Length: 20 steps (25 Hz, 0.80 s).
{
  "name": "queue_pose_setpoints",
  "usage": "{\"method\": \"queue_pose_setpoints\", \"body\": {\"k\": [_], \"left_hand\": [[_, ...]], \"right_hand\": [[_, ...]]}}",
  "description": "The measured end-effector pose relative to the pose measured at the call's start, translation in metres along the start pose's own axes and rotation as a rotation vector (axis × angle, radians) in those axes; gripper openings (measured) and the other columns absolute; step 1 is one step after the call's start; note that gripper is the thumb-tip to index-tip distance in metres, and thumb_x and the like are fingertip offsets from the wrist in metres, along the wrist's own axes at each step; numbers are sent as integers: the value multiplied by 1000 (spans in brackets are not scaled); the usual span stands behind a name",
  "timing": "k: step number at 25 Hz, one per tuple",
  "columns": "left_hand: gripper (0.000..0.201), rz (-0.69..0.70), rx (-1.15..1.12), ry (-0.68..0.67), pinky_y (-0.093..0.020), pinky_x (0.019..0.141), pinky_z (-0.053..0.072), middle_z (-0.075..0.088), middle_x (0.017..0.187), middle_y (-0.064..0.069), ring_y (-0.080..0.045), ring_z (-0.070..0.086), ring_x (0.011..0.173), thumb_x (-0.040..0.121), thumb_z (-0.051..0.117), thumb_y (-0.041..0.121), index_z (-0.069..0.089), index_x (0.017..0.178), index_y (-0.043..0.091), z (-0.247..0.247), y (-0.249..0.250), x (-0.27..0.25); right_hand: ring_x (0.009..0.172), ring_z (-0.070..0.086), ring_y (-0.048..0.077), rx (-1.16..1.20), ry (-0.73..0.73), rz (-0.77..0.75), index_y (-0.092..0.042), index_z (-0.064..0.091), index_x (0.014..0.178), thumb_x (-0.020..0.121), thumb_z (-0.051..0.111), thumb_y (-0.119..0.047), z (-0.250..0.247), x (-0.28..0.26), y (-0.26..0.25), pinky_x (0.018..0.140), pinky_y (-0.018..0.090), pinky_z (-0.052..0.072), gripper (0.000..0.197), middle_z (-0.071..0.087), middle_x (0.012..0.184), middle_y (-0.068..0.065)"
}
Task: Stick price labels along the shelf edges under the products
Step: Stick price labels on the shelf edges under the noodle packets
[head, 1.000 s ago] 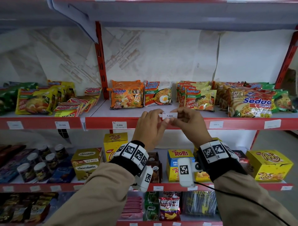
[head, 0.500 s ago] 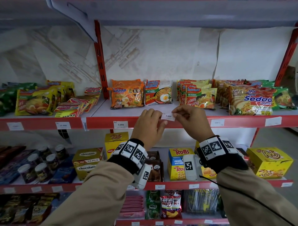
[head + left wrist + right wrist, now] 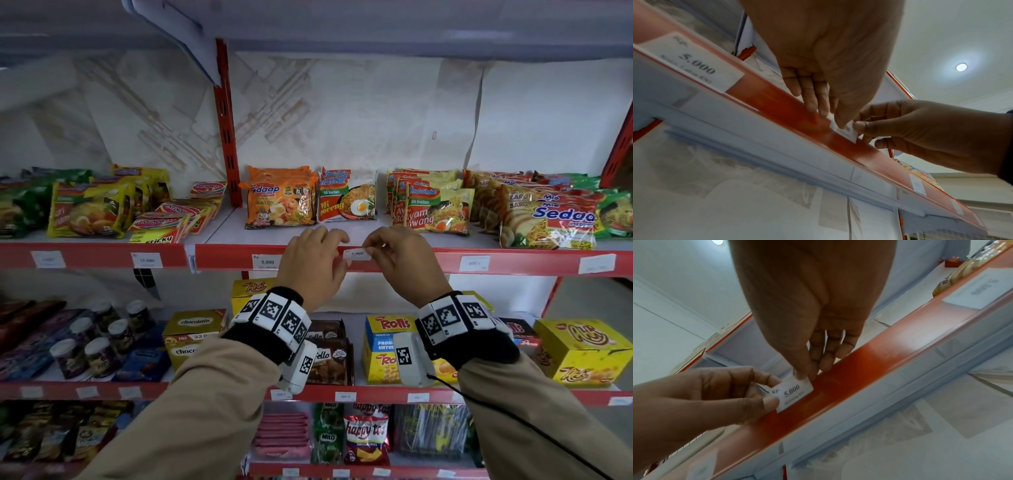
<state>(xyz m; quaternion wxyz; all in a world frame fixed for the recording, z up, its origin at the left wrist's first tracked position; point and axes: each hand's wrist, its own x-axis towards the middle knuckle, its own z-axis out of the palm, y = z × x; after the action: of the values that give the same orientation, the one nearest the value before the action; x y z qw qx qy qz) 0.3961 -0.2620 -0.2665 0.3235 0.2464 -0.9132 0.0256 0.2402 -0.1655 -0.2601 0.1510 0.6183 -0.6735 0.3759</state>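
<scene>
Both hands [image 3: 359,263] pinching small rectangular paper label [image 3: 357,254] against glossy red shelf edge [image 3: 513,262]

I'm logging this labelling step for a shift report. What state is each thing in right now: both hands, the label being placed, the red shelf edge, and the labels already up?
Left hand: pinches the label's left end.
Right hand: pinches the label's right end.
Small white paper price label reading 5.000: level against the edge, held by both hands.
Red shelf edge strip: bare right of the hands.
White 5.000 label already stuck: flat, left of the hands.
</scene>
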Motion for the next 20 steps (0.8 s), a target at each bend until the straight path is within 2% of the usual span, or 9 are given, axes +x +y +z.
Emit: {"method": "queue_pose_setpoints", "body": {"k": [2,5,10,20], "left_hand": [[21,20,24,3,-34,79,39,52,97,0,-21,48,96,94,50,33,59,110,22,1,0,0],[18,27,36,9,-36,75,39,50,92,-3,-23,47,91,97,49,30,63,104,20,2,-1,1],[23,40,64,-7,-37,75,38,50,93,-4,-24,47,91,98,46,28,65,105,18,4,-3,1],[30,46,101,-58,-36,78,38,50,95,-4,-23,45,95,100,43,31,67,109,17,2,-4,2]], "right_hand": [[92,52,29,-58,-46,-7,-10,68,97,91,59,-12,0,0,-2,77,40,44,11,64,89,5],[95,53,29,-65,-107,14,-10,67,98,91,59,-14,-5,0,-3,80,43,45,11,63,92,7],[98,50,30,-128,-198,5,-12,66,98,90,59,-12,-10,0,-5,83,43,44,11,59,95,7],[101,48,31,-207,-227,9,-12,68,104,93,54,-11,-9,0,-7,86,39,41,18,58,102,10]]}}
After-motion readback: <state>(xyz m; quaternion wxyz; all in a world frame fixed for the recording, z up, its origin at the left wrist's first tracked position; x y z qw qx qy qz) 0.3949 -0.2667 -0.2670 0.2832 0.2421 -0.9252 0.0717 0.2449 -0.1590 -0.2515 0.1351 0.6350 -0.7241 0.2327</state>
